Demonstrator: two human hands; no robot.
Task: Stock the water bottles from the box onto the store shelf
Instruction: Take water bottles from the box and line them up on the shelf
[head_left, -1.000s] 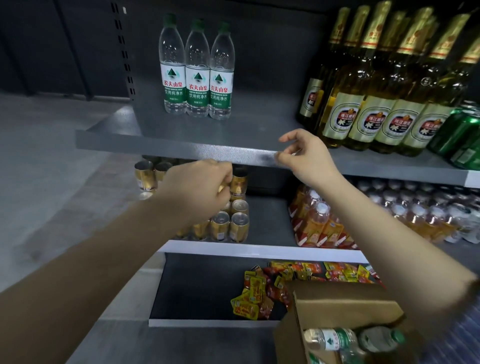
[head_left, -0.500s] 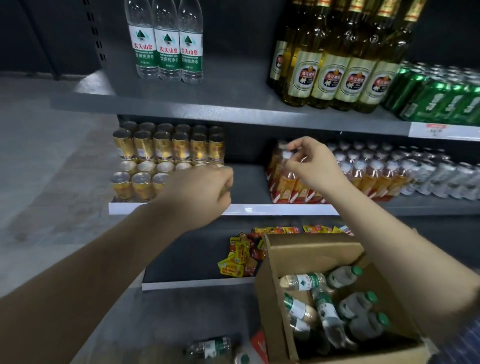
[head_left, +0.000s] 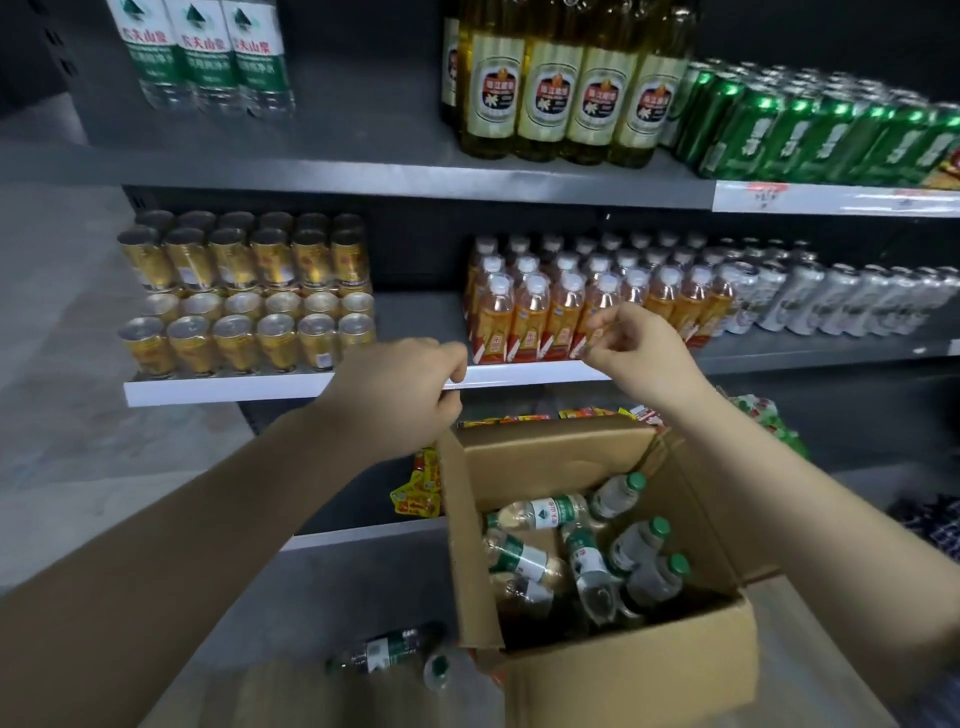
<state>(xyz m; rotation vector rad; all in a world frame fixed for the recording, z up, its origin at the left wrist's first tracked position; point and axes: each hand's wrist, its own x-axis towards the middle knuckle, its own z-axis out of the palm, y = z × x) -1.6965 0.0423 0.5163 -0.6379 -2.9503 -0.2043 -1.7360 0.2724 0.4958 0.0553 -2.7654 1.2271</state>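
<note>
— Both our hands have come lower since a moment ago, and now we see more of the box (head_left: 631, 675). What are they doing?

— Our left hand (head_left: 400, 395) is curled into a loose fist and holds nothing. Our right hand (head_left: 636, 358) has bent fingers with nothing in them either. Both float above the box.

— Where are the water bottles?

— Many lie in the box (head_left: 582, 551). Three bottles (head_left: 202, 57) stand on the top shelf (head_left: 332, 166). One bottle (head_left: 384, 649) lies on the floor beside the box.
</note>
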